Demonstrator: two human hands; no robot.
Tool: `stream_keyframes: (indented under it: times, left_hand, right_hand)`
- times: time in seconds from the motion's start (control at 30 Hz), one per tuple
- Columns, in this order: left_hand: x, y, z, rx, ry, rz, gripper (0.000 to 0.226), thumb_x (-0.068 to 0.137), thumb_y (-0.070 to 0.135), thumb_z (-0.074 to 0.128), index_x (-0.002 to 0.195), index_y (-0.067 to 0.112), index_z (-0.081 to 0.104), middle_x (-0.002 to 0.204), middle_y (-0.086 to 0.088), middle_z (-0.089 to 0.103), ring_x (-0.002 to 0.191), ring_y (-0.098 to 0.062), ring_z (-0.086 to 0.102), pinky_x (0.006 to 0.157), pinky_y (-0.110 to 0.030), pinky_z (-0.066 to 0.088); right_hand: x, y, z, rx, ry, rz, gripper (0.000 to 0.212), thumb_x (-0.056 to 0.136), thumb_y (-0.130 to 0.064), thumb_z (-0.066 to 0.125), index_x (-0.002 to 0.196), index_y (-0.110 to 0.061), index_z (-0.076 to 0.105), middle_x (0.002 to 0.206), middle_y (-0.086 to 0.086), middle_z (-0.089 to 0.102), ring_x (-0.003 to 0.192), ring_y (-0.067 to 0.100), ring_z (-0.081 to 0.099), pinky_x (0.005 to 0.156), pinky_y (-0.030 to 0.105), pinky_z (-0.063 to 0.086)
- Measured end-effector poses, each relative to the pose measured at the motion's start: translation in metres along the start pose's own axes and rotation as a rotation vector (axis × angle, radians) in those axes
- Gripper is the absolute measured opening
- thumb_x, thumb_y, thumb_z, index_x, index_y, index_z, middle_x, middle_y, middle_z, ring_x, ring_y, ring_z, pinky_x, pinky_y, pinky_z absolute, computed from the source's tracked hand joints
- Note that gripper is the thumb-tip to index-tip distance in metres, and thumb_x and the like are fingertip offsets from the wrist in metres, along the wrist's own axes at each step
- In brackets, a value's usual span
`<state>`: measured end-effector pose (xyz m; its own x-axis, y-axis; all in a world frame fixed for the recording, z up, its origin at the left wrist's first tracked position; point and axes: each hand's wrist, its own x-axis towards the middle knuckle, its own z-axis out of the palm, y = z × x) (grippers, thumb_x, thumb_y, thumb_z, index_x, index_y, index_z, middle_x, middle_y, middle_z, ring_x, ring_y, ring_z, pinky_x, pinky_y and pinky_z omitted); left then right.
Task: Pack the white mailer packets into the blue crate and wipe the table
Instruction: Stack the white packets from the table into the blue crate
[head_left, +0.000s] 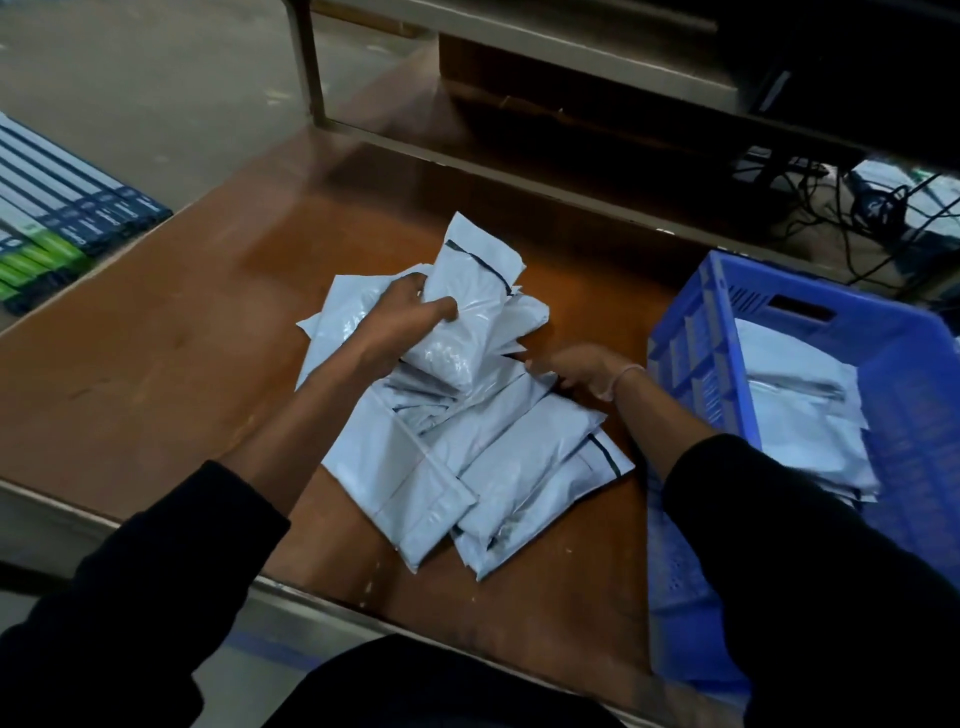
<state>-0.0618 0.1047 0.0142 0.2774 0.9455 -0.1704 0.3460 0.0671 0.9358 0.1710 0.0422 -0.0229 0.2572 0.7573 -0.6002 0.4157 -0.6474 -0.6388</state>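
One white packet (470, 312) is gripped in the left hand (410, 317) above the pile (467, 447) on the table (156, 353). The right hand (576, 369) is laid on the pile's edge; its grip cannot be told. The blue crate (696, 332), partly hidden by the right sleeve, is seen at the right.

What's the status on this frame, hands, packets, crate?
Left hand gripping one white packet above the pile. Right hand on the pile's edge, grip unclear. Blue crate partly filled. Nothing in the way.

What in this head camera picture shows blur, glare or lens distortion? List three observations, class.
Head view: the table edge bows from wide-angle distortion; soft glare sits on the held packet in the left hand; the whole frame is dim and slightly soft.
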Motion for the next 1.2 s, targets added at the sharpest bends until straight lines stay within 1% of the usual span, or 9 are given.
stream_keyframes:
  times: [0.17,0.27,0.4,0.53,0.67,0.87,1.07,1.13,1.2]
  left_hand:
    - [0.0,-0.005,0.001,0.008,-0.013,0.006,0.041,0.092,0.024,0.069,0.13,0.018,0.055,0.113,0.003,0.059,0.094,-0.014,0.059,0.073,-0.026,0.045]
    - [-0.001,-0.004,0.003,0.014,-0.024,0.006,0.042,0.092,0.024,0.07,0.131,0.017,0.055,0.113,0.002,0.06,0.096,-0.015,0.06,0.076,-0.027,0.046]
    - [-0.001,-0.001,0.009,0.024,-0.047,0.006,0.046,0.091,0.025,0.07,0.133,0.016,0.054,0.117,0.0,0.061,0.107,-0.022,0.06,0.085,-0.032,0.046]
    - [-0.001,0.002,0.015,0.008,-0.055,0.02,0.045,0.093,0.024,0.068,0.134,0.017,0.053,0.122,0.0,0.061,0.112,-0.023,0.059,0.086,-0.032,0.046]
    - [0.002,0.004,0.02,0.011,-0.036,0.043,0.058,0.095,0.031,0.067,0.147,0.021,0.043,0.143,-0.001,0.054,0.127,-0.023,0.052,0.098,-0.037,0.046]
    - [-0.002,0.019,0.038,-0.012,-0.079,0.072,0.061,0.095,0.034,0.069,0.148,0.025,0.041,0.145,0.0,0.054,0.127,-0.024,0.053,0.109,-0.047,0.047]
    - [-0.023,0.031,0.07,-0.341,-0.356,-0.066,0.019,0.105,0.028,0.053,0.115,0.019,0.066,0.107,0.001,0.074,0.083,-0.007,0.074,0.07,-0.02,0.056]
    - [-0.03,0.031,0.074,-0.524,-0.423,-0.191,0.038,0.104,0.047,0.049,0.109,0.016,0.071,0.1,-0.003,0.077,0.082,-0.013,0.076,0.073,-0.026,0.06]
    - [-0.029,0.027,0.076,-0.566,-0.49,-0.213,0.07,0.094,0.071,0.047,0.126,0.013,0.07,0.111,-0.008,0.075,0.097,-0.022,0.075,0.085,-0.032,0.057]
  right_hand:
    - [0.004,-0.008,0.001,0.095,0.049,0.028,0.008,0.086,-0.005,0.072,0.093,-0.003,0.067,0.087,0.007,0.062,0.073,0.016,0.055,0.064,0.028,0.049]
    - [0.008,-0.008,-0.01,0.169,0.048,0.11,0.024,0.089,0.011,0.056,0.072,-0.006,0.054,0.079,0.011,0.055,0.071,0.02,0.055,0.063,0.029,0.051]
    - [0.006,-0.001,-0.032,0.264,0.072,0.087,0.026,0.092,0.013,0.047,0.077,-0.006,0.054,0.082,0.011,0.057,0.074,0.02,0.058,0.051,0.027,0.057]
    - [-0.017,-0.006,-0.064,0.17,0.123,-0.086,0.021,0.092,0.0,0.054,0.081,-0.018,0.058,0.086,0.004,0.06,0.071,0.013,0.058,0.056,0.02,0.055]
    - [-0.039,-0.02,-0.093,0.099,0.347,-0.323,0.027,0.086,0.013,0.051,0.101,0.001,0.07,0.091,0.019,0.068,0.059,0.008,0.065,0.051,0.02,0.056]
    - [-0.077,-0.03,-0.13,0.251,0.296,-0.485,0.027,0.091,0.012,0.049,0.1,-0.003,0.07,0.083,0.011,0.071,0.07,0.016,0.071,0.058,0.022,0.059]
    - [-0.079,-0.031,-0.129,0.479,0.256,-0.531,0.027,0.094,0.011,0.047,0.097,-0.006,0.068,0.078,0.004,0.073,0.068,0.012,0.072,0.054,0.022,0.057]
    - [-0.075,-0.028,-0.125,0.478,0.289,-0.546,0.027,0.093,0.012,0.048,0.094,-0.005,0.068,0.08,0.007,0.072,0.069,0.014,0.072,0.057,0.024,0.059]
    - [-0.071,-0.024,-0.122,0.471,0.317,-0.558,0.027,0.092,0.012,0.05,0.09,-0.007,0.069,0.084,0.01,0.071,0.073,0.018,0.072,0.06,0.025,0.059]
